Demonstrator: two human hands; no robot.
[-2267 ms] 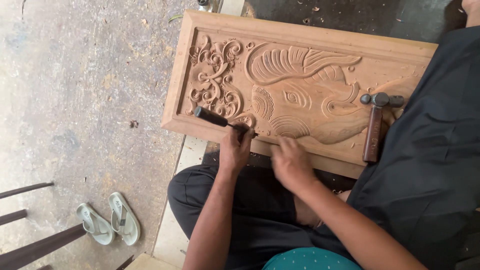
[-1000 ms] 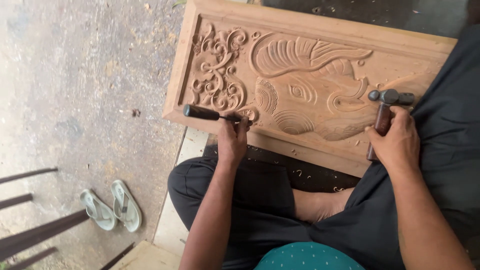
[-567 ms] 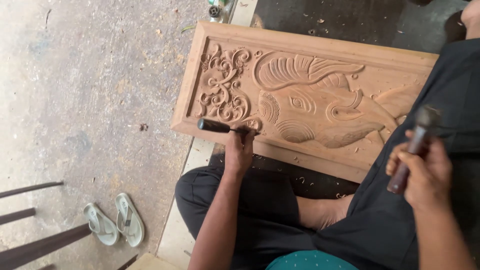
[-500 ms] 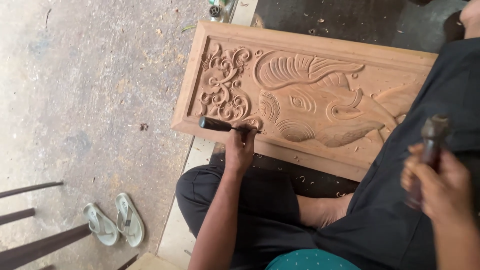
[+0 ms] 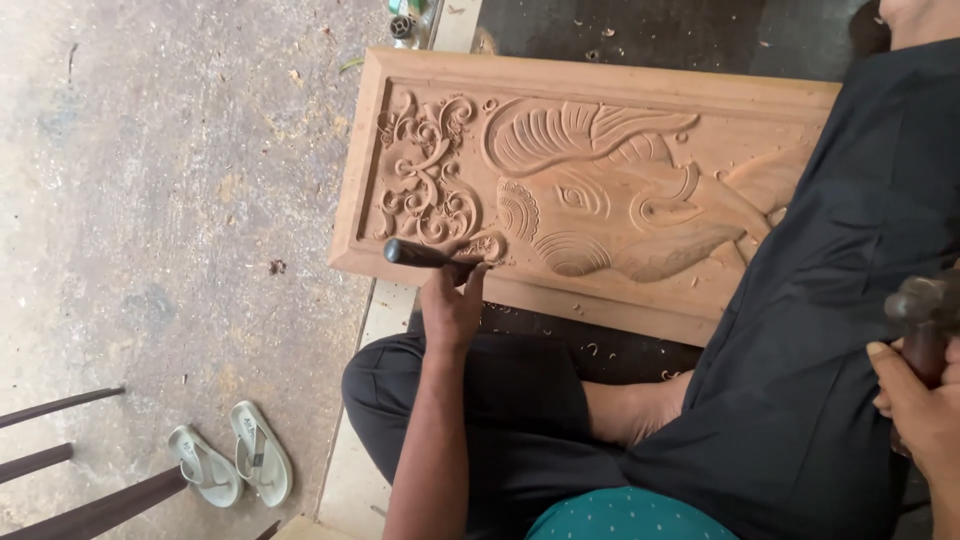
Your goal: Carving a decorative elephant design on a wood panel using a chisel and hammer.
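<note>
to the left of the carved wooden panel (image 5: 600,190), well apart from it, a pair of pale sandals (image 5: 230,465) lies on the concrete floor (image 5: 150,200), with dark rods (image 5: 60,470) beyond them at the frame edge. the left hand (image 5: 452,305) sits at the panel's near edge, fingers closed around a dark-handled chisel (image 5: 425,255); the handle juts out past the fingers to the left, lying across the panel's scrollwork corner, and its cutting end is hidden by the hand. well to the right of the panel, past a dark cloth (image 5: 830,330), the right hand (image 5: 925,410) grips a hammer (image 5: 925,315), whose head stands above the curled fingers.
</note>
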